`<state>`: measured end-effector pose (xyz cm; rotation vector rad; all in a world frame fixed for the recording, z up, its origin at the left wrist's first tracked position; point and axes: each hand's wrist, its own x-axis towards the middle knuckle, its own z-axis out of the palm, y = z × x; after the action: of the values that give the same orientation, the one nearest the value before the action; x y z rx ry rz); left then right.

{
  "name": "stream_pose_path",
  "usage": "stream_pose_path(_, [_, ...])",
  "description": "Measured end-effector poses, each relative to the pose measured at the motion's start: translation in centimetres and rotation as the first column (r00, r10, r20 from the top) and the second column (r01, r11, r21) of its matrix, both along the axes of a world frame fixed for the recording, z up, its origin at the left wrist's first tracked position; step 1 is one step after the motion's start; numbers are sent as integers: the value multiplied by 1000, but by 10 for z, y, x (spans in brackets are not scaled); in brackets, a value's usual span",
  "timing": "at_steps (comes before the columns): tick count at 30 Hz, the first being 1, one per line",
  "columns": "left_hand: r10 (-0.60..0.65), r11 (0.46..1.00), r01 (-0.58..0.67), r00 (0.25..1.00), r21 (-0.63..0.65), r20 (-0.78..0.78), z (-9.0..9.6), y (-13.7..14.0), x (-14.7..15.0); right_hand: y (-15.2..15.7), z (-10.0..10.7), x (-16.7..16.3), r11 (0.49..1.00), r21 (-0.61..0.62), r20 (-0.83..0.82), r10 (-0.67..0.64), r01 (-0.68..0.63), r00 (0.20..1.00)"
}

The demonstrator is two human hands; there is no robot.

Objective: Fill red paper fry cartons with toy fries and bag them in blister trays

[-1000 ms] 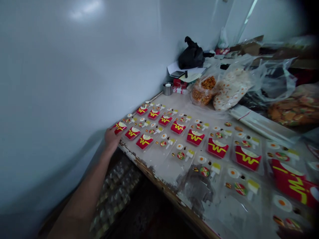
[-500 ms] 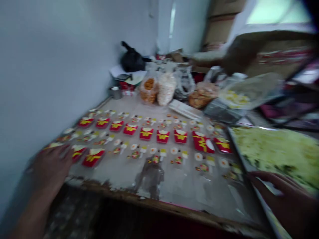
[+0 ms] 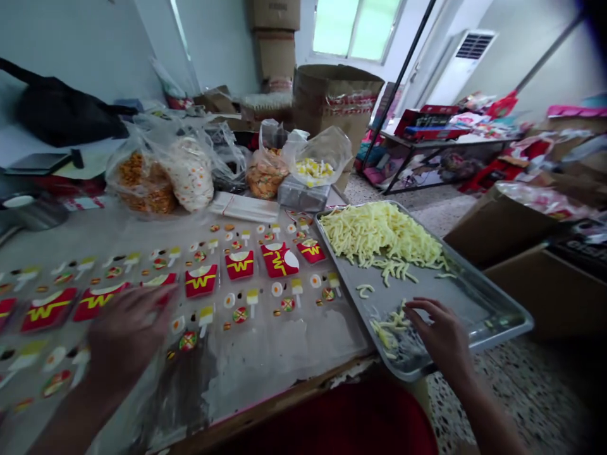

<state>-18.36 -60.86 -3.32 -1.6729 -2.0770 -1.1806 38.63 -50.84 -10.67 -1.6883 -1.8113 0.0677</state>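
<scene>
My right hand (image 3: 439, 338) is over the near end of a metal tray (image 3: 441, 303). Its thumb and forefinger are pinched together at a few pale yellow miniature French fries (image 3: 386, 332), apparently on one of them. A large heap of the same fries (image 3: 379, 230) fills the tray's far end. Smeared by motion, my left hand (image 3: 128, 328) hovers over a row of red fry cartons with yellow marks, partly covering one carton (image 3: 159, 281). Its fingers are too blurred to read. Another carton (image 3: 200, 280) lies just right of it, among clear film pieces with tiny food charms (image 3: 239, 314).
Behind the rows stand bags of orange pieces (image 3: 147, 183), white pieces (image 3: 190, 177) and yellow-white pieces (image 3: 315, 170). A grey metal cup (image 3: 38, 212) is at the left. The tray overhangs the table's front edge (image 3: 284, 398). Open cardboard boxes (image 3: 545, 284) stand at right.
The view has swung right, bringing the whole tray in. My right hand has gone from the tray's left rim to the loose fries inside. My left hand is now over cartons further right.
</scene>
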Motion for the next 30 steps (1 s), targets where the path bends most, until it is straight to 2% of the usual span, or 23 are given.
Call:
stream_pose_path(2, [-179,978,158,970,-134,-164,-5,60,42,-3,2,-2,1000,9,-56,-16,17,998])
stream_pose_path(4, [-345,909,264,910,-322,-229,-8,112,84,-5,8,-8,999,-24,-143,-39,36,989])
stream_pose_path(7, [-444,775,255,871,-578,-210,-15,164,127,-1,24,-36,988,-151,-304,-86,41,949])
stream_pose_path(9, [-469,701,239,864,-672,-182,-21,180,137,12,37,-72,973,-223,-405,-30,-67,914])
stream_pose_path(10, [-478,687,242,861,-686,-175,-24,184,137,21,42,-95,954,-234,-470,60,-189,881])
stream_pose_path(12, [-484,706,260,856,-658,-181,-30,187,134,46,51,-144,894,-213,-540,229,-394,810])
stream_pose_path(14, [-491,740,290,849,-606,-194,-34,185,130,74,56,-192,820,-227,-474,378,-525,795])
stream_pose_path(15, [-501,750,306,841,-587,-202,-35,184,129,86,57,-213,796,-257,-372,442,-548,816])
stream_pose_path(18, [-545,764,361,805,-535,-235,-36,182,130,113,57,-256,767,-404,-96,506,-498,857])
stream_pose_path(20, [-571,772,417,786,-480,-236,-36,181,131,118,58,-269,744,-452,-60,525,-492,849])
stream_pose_path(22, [-585,782,462,775,-418,-238,-39,182,129,118,60,-275,726,-442,-104,541,-526,834])
stream_pose_path(26, [-565,814,472,779,-339,-272,-45,180,126,106,65,-286,769,-314,-131,545,-556,828])
stream_pose_path(28, [-578,805,487,771,-338,-266,-45,173,133,97,64,-282,773,-266,-190,543,-575,818])
stream_pose_path(30, [-602,778,489,760,-396,-245,-44,168,142,92,60,-265,773,-284,-265,505,-567,821])
